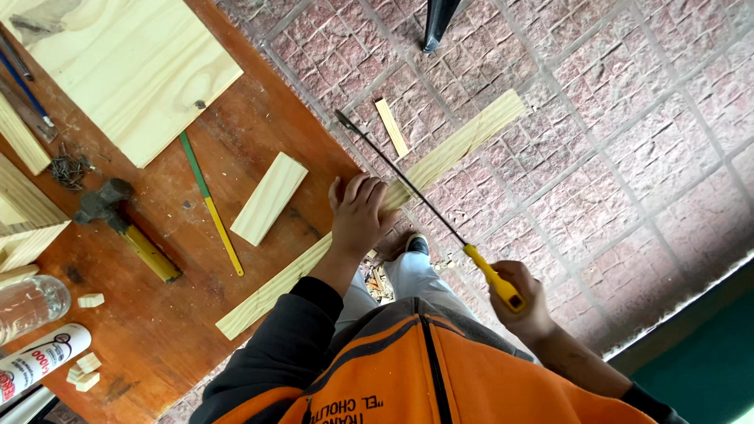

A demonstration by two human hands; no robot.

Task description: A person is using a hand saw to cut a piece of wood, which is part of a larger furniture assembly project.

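The right hand is closed tight around the yellow handle of a hand saw. The saw's thin dark blade runs up and away from that hand and crosses the long pine strip just beside the left hand. The left hand lies flat with its fingers spread a little, pressing down on the long pine strip right at the edge of the counter; it grips nothing, only pins the wood. The strip lies slanted, its near half on the counter and its far half hanging out past the edge over the brick paved floor. Under the strip, below the left hand, a shoe stands on the floor among small wood offcuts.

On the counter, just beyond the strip, lies a short pine board. Beside that board lies a second saw with a green blade and yellow handle, then, farther from the strip, a hammer with a yellow handle. Well beyond the strip sit a small heap of nails and a broad pine panel. At the counter's near corner, well apart from the strip, are small wood blocks, a white tube and a clear bottle. On the floor beyond the strip lies a thin wood sliver.
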